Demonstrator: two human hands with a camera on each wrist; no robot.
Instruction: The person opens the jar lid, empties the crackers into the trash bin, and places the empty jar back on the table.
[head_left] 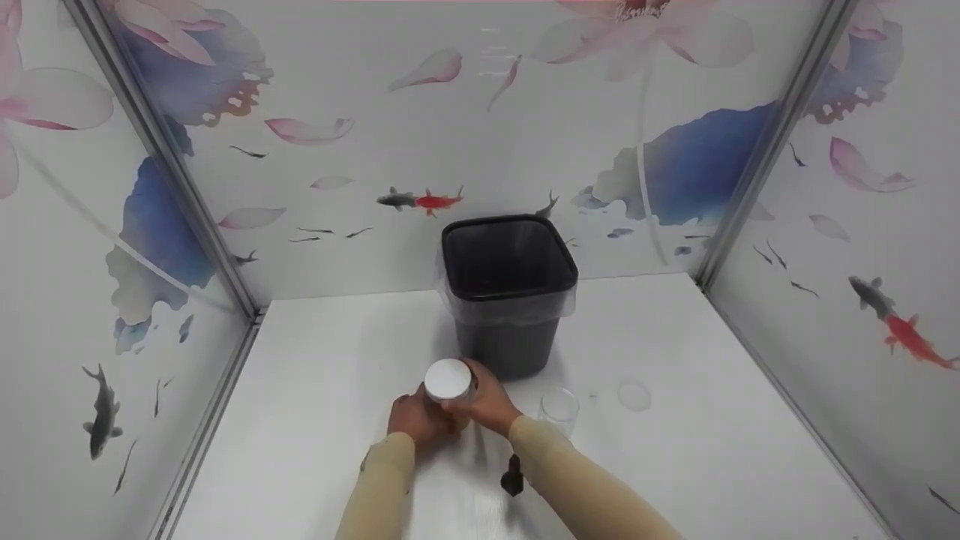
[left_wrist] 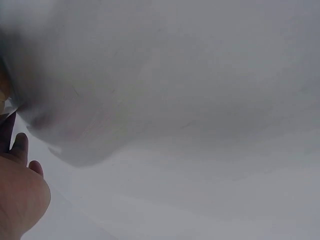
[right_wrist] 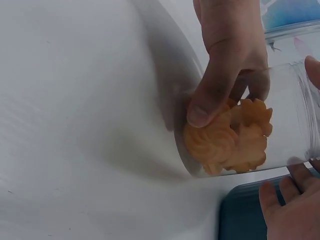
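Observation:
A clear jar (right_wrist: 290, 120) with a white lid (head_left: 448, 379) is between both hands, lid facing the head camera. Several golden swirled cookies (right_wrist: 225, 140) lie inside at its base end. My left hand (head_left: 420, 418) grips the jar's lower body, its thumb pressed along the wall beside the cookies in the right wrist view. Around the lid end curl the fingers and thumb of my right hand (head_left: 486, 399). The left wrist view catches part of the left hand (left_wrist: 22, 192) at its lower left edge; most of the jar is out of that view.
Just beyond the hands stands a black bin (head_left: 501, 341) with a clear plastic liner. Right of the right hand are a clear glass container (head_left: 559, 414) and a thin transparent disc (head_left: 634, 395) on the white table (head_left: 675, 465). Patterned panels (head_left: 337, 157) enclose the table.

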